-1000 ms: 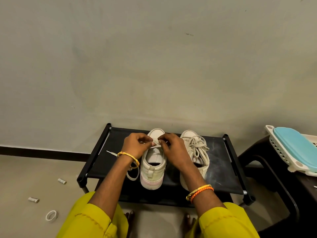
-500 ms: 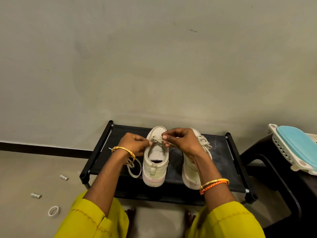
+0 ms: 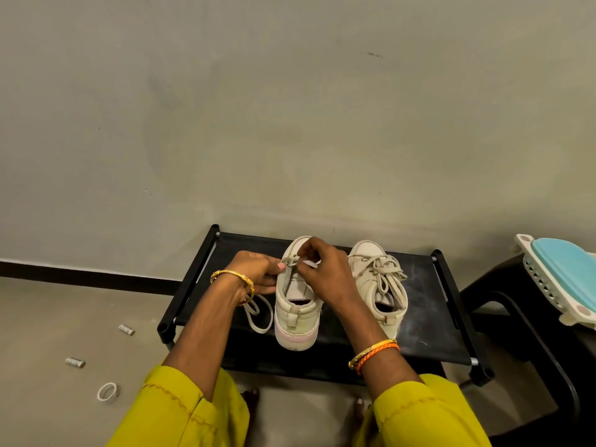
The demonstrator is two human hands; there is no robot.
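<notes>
Two off-white sneakers stand heel toward me on a low black rack (image 3: pixel 429 321). The left sneaker (image 3: pixel 295 321) has its lace partly loose; a loop of shoelace (image 3: pixel 258 314) trails off its left side onto the rack. My left hand (image 3: pixel 254 272) pinches the lace at the shoe's left eyelets. My right hand (image 3: pixel 325 272) reaches over the tongue and pinches the lace near the top of the shoe. The right sneaker (image 3: pixel 380 285) sits beside it with its lace tied in a bow.
A grey wall rises right behind the rack. On the floor at left lie two small silver cylinders (image 3: pixel 126 330) (image 3: pixel 75 362) and a white tape ring (image 3: pixel 108 392). A dark stool (image 3: pixel 529 321) at right carries a white basket with a blue lid (image 3: pixel 564 269).
My right hand has moved left off the right sneaker, which now shows fully with its bow. Both hands have closed in on the lace at the left sneaker's front.
</notes>
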